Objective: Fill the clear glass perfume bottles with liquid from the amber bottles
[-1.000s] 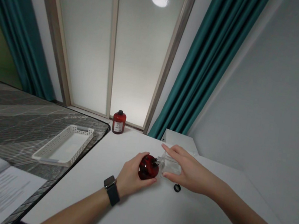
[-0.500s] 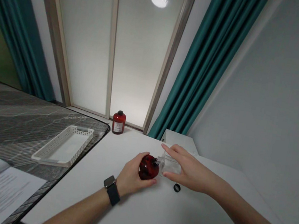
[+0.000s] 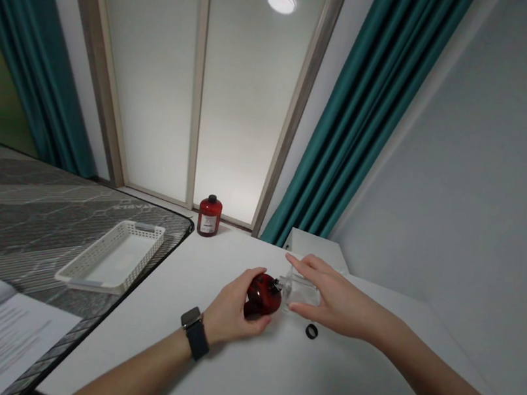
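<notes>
My left hand (image 3: 237,309), with a dark watch on its wrist, is wrapped round a dark red bottle (image 3: 264,295). The bottle is tilted, its black-ringed neck pointing right. Its mouth meets the neck of a clear bottle (image 3: 302,290) that lies in my right hand (image 3: 322,297). My right thumb and fingers grip the clear bottle from both sides, with the index finger stretched out; the palm hides its far end. Whether liquid runs between the two, I cannot tell. Just below the right hand, a small black ring (image 3: 311,331) lies on the white table (image 3: 265,383).
A second red bottle (image 3: 210,216) with a black cap and pale label stands upright at the table's far edge. To the left, a white plastic basket (image 3: 123,290) and an open book (image 3: 9,338) rest on a grey patterned surface. Behind my right hand is a white box (image 3: 318,246).
Both hands keep nearly the same pose. My left hand and the red bottle have shifted very slightly, and the left thumb sits a little differently.
</notes>
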Tool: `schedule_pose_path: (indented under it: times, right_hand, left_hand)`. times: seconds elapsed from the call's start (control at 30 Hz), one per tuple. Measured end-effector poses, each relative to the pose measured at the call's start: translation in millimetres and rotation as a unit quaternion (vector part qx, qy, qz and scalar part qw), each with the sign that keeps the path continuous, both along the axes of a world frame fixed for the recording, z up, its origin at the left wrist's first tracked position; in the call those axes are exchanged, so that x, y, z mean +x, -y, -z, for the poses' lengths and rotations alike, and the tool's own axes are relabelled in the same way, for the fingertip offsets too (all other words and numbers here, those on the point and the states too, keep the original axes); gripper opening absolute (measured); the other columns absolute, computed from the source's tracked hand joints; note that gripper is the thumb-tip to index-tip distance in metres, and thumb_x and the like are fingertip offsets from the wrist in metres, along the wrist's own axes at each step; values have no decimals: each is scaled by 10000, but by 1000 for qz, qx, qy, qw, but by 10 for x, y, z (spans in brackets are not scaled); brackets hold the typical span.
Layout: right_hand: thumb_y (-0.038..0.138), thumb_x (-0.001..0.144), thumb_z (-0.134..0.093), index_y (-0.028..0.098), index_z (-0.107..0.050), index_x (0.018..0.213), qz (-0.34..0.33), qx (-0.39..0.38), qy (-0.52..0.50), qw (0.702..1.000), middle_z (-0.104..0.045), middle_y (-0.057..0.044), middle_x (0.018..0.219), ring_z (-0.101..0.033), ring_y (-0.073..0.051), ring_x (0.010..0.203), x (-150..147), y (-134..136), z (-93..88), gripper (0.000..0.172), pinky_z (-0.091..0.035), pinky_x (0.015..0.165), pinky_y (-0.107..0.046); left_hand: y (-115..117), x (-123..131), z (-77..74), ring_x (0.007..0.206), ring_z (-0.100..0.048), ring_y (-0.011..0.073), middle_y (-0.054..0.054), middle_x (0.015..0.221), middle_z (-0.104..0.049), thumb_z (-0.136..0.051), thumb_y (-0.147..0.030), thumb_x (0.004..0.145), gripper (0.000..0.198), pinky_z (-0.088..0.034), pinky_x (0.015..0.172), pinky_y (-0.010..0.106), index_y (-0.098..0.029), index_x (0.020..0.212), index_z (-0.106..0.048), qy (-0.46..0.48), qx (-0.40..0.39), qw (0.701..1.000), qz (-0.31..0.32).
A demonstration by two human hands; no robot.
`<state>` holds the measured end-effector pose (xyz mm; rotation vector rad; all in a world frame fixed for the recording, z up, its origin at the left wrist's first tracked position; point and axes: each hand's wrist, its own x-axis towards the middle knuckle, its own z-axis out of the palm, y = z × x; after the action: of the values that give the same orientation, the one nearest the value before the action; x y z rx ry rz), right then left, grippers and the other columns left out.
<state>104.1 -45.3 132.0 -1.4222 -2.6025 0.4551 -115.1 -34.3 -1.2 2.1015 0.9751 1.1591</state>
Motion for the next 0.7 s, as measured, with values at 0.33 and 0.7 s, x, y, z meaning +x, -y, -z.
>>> schedule_pose_path:
  times: [0.33,0.7]
  right_hand:
    - [414,847,-669,244,-304,1549,-3,3,4,1000,-529,-118,1290,-523,-288,1197,18,1,0,809,-404,1082,-459]
    - [435,854,-661,258,-299,1550,-5,1,9,1000,-529,-114,1299,-526,-285,1194,54,16,-24,805,-405,1082,-463]
  left_hand:
    - [-14,26,58,1161,-596,296,140,1296,-574,-703,-230,699,749,-478,1031,482,-173,1365,-365,7,12,1000,13]
    - [10,32,44,1192,-587,315,159,1322,-572,-724,-278,740,744,-476,1030,485,-170,1384,-367,8,-12,1000,28]
